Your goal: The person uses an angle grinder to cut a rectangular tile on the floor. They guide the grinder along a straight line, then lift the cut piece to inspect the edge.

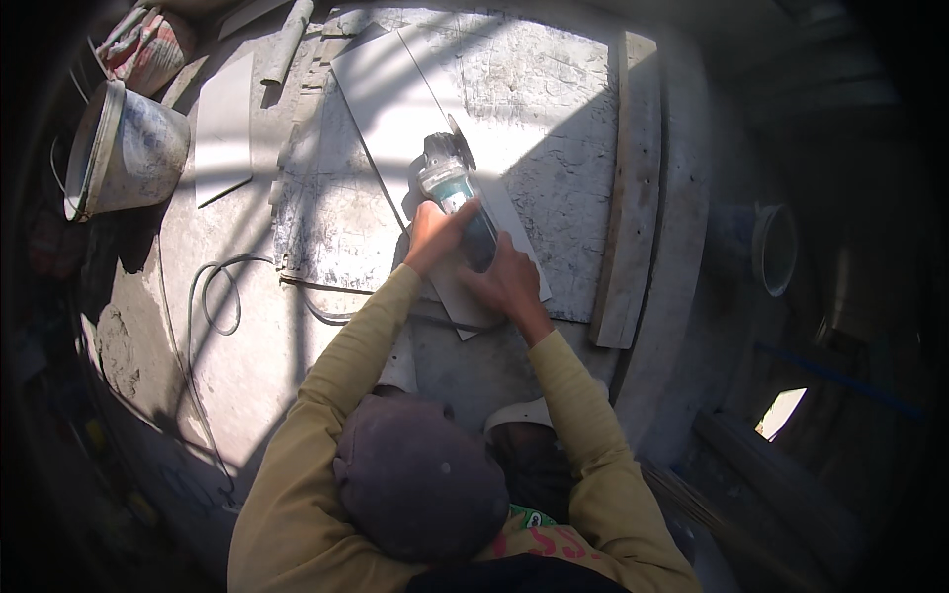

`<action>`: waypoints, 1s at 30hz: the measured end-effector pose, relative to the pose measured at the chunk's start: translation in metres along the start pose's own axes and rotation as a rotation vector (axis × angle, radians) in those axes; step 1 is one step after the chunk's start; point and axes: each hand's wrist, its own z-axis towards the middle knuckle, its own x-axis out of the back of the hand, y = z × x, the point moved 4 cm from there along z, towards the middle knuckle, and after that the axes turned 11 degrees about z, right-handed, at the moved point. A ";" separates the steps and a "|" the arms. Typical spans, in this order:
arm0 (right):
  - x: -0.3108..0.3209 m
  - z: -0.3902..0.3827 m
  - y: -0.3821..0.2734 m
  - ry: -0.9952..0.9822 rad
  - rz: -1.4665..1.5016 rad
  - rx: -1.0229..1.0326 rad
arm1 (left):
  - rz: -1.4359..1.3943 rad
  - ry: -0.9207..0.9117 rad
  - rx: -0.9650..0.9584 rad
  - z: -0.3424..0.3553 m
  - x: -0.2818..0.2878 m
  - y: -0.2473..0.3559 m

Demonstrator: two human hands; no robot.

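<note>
Both my hands are closed around an angle grinder point(452, 188) with a teal body, grey gear head and thin cutting disc point(462, 141). My left hand point(432, 235) wraps the body just behind the gear head. Further back, at the rear of the body, is my right hand point(506, 281). Beneath the grinder lies a long pale tile point(381, 81), set at a slant, with a thin dark line running lengthwise from its far end toward the disc. Whether the disc touches the tile, I cannot tell. The tile rests on a worn, whitish board point(336, 237).
Along the board's right side runs a timber beam point(630, 188). A dirty white bucket point(148, 148) lies tilted at the left, near another tile piece point(223, 133) and a pipe point(288, 42). A looped cable point(235, 296) crosses the floor. Between my arms shows a dark cap point(420, 479).
</note>
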 end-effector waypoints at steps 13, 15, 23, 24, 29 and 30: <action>-0.005 -0.016 0.015 0.028 0.051 0.031 | -0.087 -0.055 0.008 -0.025 -0.007 0.006; -0.005 -0.013 0.012 0.028 0.042 0.028 | -0.135 -0.069 0.011 -0.024 -0.004 0.008; 0.002 0.001 -0.004 0.020 0.051 0.022 | 0.041 -0.014 0.068 -0.004 0.006 0.012; 0.002 0.003 -0.006 0.019 0.037 0.020 | 0.074 -0.023 0.093 -0.001 0.006 0.011; 0.004 0.005 -0.006 0.001 0.022 0.004 | 0.035 -0.005 0.054 0.002 0.004 0.007; 0.003 0.004 -0.005 0.002 0.025 0.007 | 0.008 0.000 0.045 0.000 0.003 0.006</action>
